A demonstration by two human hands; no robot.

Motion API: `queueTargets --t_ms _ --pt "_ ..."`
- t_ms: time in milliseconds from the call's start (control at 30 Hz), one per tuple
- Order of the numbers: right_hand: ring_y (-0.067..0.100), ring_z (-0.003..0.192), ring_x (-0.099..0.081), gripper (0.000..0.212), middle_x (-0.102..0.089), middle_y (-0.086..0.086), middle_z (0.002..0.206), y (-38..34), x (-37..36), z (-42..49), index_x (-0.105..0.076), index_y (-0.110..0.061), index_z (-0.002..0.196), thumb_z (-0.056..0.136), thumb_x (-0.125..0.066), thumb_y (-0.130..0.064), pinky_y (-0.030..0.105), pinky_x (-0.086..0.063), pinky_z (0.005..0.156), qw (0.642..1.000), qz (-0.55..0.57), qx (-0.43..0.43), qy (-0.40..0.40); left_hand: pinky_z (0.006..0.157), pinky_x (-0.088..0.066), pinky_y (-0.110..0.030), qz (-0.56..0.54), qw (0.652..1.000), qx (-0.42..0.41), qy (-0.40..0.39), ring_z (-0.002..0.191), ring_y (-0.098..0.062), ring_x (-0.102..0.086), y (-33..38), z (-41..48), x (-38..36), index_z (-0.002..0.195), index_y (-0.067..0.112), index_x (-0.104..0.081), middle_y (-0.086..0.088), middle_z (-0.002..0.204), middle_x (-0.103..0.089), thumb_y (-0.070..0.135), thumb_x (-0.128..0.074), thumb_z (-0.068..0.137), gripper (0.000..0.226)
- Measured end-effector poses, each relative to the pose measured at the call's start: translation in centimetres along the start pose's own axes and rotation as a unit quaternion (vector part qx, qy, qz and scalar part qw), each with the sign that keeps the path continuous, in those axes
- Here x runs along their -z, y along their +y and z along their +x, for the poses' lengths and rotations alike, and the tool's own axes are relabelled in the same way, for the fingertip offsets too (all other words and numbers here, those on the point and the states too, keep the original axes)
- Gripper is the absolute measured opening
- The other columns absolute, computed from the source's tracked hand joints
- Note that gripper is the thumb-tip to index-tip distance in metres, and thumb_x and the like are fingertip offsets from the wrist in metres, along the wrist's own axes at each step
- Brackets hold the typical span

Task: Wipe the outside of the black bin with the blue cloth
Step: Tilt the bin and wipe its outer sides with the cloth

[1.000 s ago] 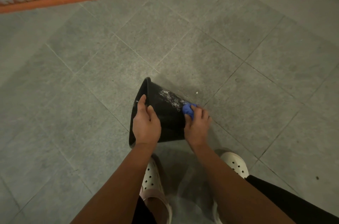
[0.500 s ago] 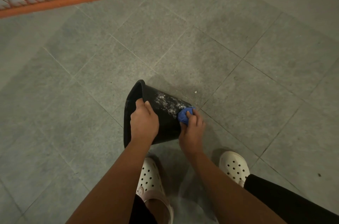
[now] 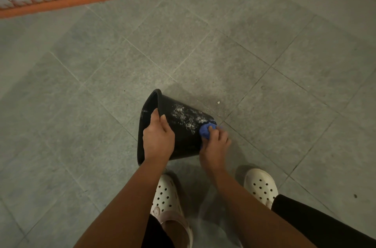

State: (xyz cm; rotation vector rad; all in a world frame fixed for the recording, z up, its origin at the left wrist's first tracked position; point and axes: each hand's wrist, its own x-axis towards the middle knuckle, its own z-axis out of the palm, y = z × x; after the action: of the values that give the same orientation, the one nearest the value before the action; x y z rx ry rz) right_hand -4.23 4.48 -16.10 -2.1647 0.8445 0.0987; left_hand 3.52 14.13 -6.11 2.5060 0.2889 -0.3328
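Your left hand (image 3: pixel 157 140) grips tipped black bin (image 3: pixel 183 138) at rim; right hand (image 3: pixel 214 146) fingers (image 3: pixel 215 133) curled around blue cloth (image 3: pixel 205 131), pressing it on bin's side.

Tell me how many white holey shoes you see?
2. One white perforated clog sits just below the black plastic bin; the other sits lower right of the right hand.

Head-worn view, steeply downward, near the hands (image 3: pixel 158 138).
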Motion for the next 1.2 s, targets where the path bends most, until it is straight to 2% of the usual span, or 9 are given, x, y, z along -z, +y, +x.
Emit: queueTargets --t_ms 167,300,433,567,733,933,1033,1100,1200 --pt "0.033 0.113 -0.043 0.034 -0.048 0.011 0.129 0.0 -0.2 3.0 -0.052 -0.011 0.122 0.089 -0.053 -0.02 0.036 -0.034 0.091 0.997 -0.037 0.061 -0.014 0.063 -0.038 -0.014 -0.014 1.0 0.008 -0.007 0.063 0.005 -0.043 -0.2 0.1 0.1 0.138 0.012 -0.039 0.008 0.082 -0.049 0.027 -0.031 0.101 0.041" --pt "0.03 0.12 -0.036 0.04 -0.04 0.012 0.135 1.0 0.6 3.4 -0.044 -0.011 0.131 0.093 -0.049 -0.022 0.038 -0.032 0.099 0.998 -0.049 -0.013 -0.031 0.056 -0.036 -0.011 -0.009 1.0 -0.001 0.001 0.061 0.005 -0.044 -0.1 0.2 0.0 0.136 0.011 -0.042 0.01 0.077 -0.048 0.026 -0.032 0.101 0.04" --pt "0.031 0.112 -0.038 0.039 -0.044 0.014 0.13 -0.4 -0.1 1.1 -0.048 -0.008 0.128 0.09 -0.051 -0.018 0.034 -0.032 0.09 0.999 -0.049 0.014 -0.005 0.061 -0.04 -0.014 -0.009 1.0 -0.006 0.002 0.062 0.002 -0.045 -0.2 0.2 0.0 0.137 0.011 -0.041 0.001 0.085 -0.055 0.026 -0.032 0.101 0.04" --pt "0.03 0.112 -0.04 0.035 -0.047 0.01 0.129 -0.4 0.0 2.9 -0.051 -0.013 0.125 0.091 -0.051 -0.02 0.034 -0.034 0.09 0.997 -0.059 0.056 -0.01 0.048 -0.035 -0.005 -0.001 1.0 -0.02 -0.005 0.059 0.008 -0.043 -0.1 -0.1 -0.1 0.136 0.012 -0.042 0.016 0.072 -0.045 0.025 -0.033 0.101 0.039" --pt "0.031 0.116 -0.039 0.036 -0.045 0.009 0.132 1.2 0.6 3.9 -0.048 -0.016 0.129 0.093 -0.047 -0.021 0.04 -0.035 0.097 0.998 -0.061 0.009 -0.029 0.053 -0.035 -0.009 -0.009 1.0 -0.023 0.003 0.06 0.003 -0.05 -0.3 -0.1 -0.2 0.13 0.012 -0.047 0.015 0.07 -0.049 0.026 -0.034 0.1 0.036" --pt "0.036 0.113 -0.044 0.036 -0.051 0.013 0.131 -0.6 -0.8 1.4 -0.056 -0.014 0.124 0.088 -0.056 -0.014 0.035 -0.033 0.09 0.997 -0.031 0.075 0.015 0.059 -0.039 -0.012 -0.004 1.0 -0.017 0.002 0.062 0.005 -0.047 -0.5 0.0 0.1 0.134 0.011 -0.045 0.016 0.071 -0.047 0.027 -0.033 0.1 0.039" --pt "0.037 0.117 -0.044 0.035 -0.051 0.014 0.133 -0.3 -0.2 3.3 -0.057 -0.014 0.124 0.089 -0.056 -0.015 0.042 -0.036 0.098 0.995 -0.014 0.1 -0.002 0.074 -0.044 -0.021 -0.02 1.0 -0.004 0.012 0.073 -0.001 -0.051 -0.4 0.1 0.2 0.137 0.01 -0.042 -0.001 0.092 -0.062 0.028 -0.033 0.1 0.042" --pt "0.034 0.126 -0.038 0.037 -0.045 0.013 0.14 0.1 0.2 4.2 -0.052 -0.015 0.129 0.092 -0.052 -0.016 0.04 -0.029 0.106 0.996 -0.009 0.083 -0.026 0.077 -0.045 -0.023 -0.022 1.0 0.003 0.02 0.083 -0.007 -0.052 -0.5 0.2 0.2 0.137 0.01 -0.042 -0.008 0.104 -0.064 0.028 -0.033 0.1 0.042" --pt "0.034 0.129 -0.034 0.039 -0.038 0.013 0.145 -0.1 0.3 3.0 -0.049 -0.014 0.132 0.093 -0.05 -0.017 0.037 -0.026 0.107 0.999 0.004 0.035 -0.011 0.073 -0.045 -0.022 -0.015 1.0 0.007 0.025 0.08 -0.009 -0.055 -0.6 0.6 0.2 0.135 0.009 -0.045 -0.008 0.1 -0.064 0.027 -0.034 0.1 0.04"
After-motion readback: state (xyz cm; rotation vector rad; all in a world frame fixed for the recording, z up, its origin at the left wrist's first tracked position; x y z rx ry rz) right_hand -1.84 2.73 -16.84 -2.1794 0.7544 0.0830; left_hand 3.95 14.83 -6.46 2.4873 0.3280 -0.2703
